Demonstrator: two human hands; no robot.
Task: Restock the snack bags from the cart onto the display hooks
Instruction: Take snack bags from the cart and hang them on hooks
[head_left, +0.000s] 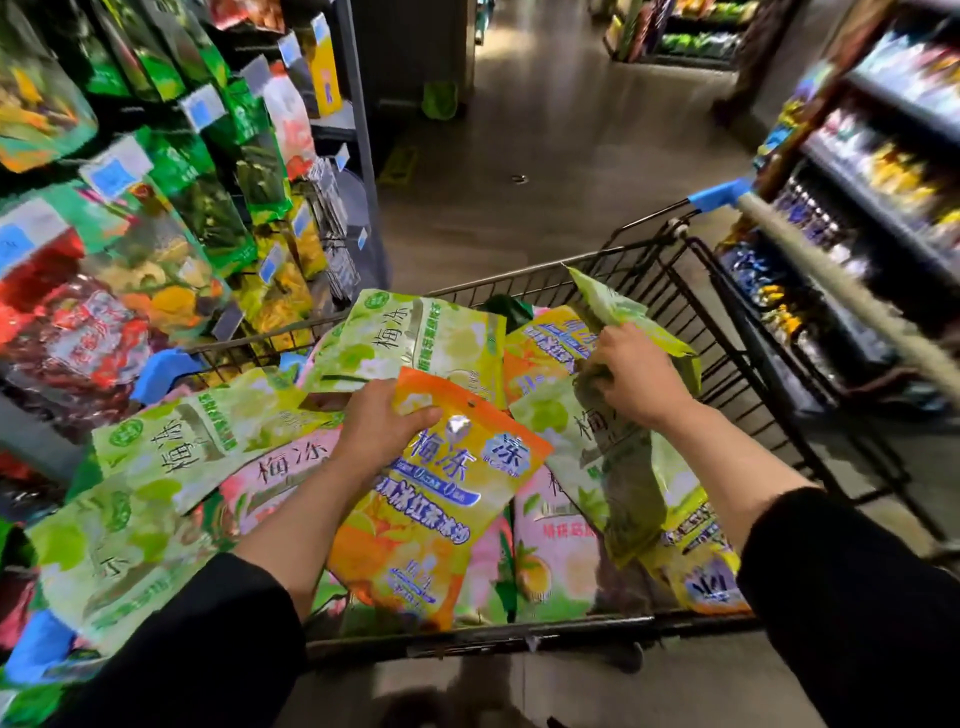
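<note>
Head view: left hand (382, 426) pinches the orange bag (431, 499) by its top, right hand (636, 379) clutches a green bag (623, 467); both look light, floppy, slick, best held near the hang hole

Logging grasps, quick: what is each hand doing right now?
Left hand: grips the orange snack bag at its top.
Right hand: grips a green snack bag over the cart.

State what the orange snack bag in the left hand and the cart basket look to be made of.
Orange snack bag: probably glossy plastic film, going by its bright highlights and soft creases under the left hand. Cart basket: dark metal wire, seen as a thin welded grid, likely coated; its blue corner pieces look like plastic.
</note>
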